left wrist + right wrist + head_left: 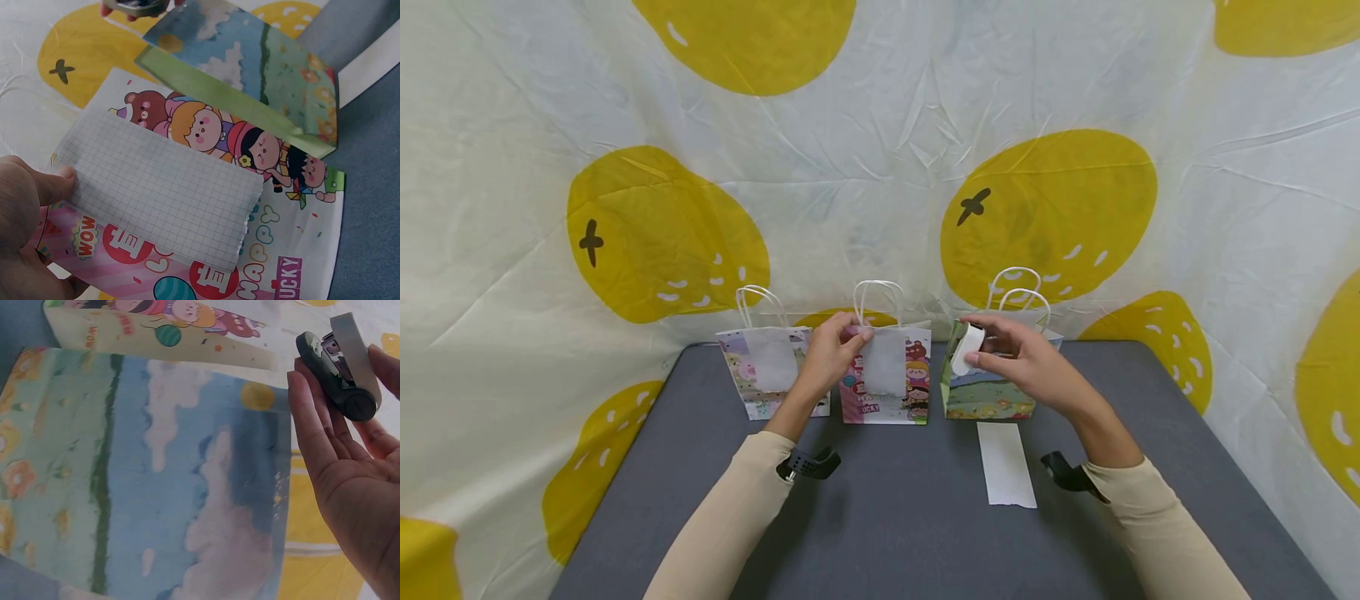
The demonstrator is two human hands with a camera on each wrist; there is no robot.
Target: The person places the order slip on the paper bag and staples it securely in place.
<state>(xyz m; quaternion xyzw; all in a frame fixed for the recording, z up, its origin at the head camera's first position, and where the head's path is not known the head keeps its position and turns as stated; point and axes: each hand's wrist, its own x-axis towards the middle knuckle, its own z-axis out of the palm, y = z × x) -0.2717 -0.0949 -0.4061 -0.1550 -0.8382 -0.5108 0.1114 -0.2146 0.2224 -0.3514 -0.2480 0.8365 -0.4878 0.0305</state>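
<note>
My left hand (829,354) pinches the top edge of the middle paper gift bag (917,375), which has cartoon figures and white twisted handles. Under its thumb a squared paper slip (165,187) lies flat against the bag's front. My right hand (1026,358) holds a small white-and-dark stapler (340,369) between thumb and fingers. In the right wrist view the stapler's jaws stand apart, with no paper between them. Just behind that hand stands a green and blue landscape gift bag (988,402), its top partly hidden in the head view.
A third gift bag (741,379), with a white slip (773,358) on its front, stands at the left. On the dark grey table (910,517), a loose white paper strip (1006,467) lies before the landscape bag. A lemon-patterned cloth (880,167) hangs behind.
</note>
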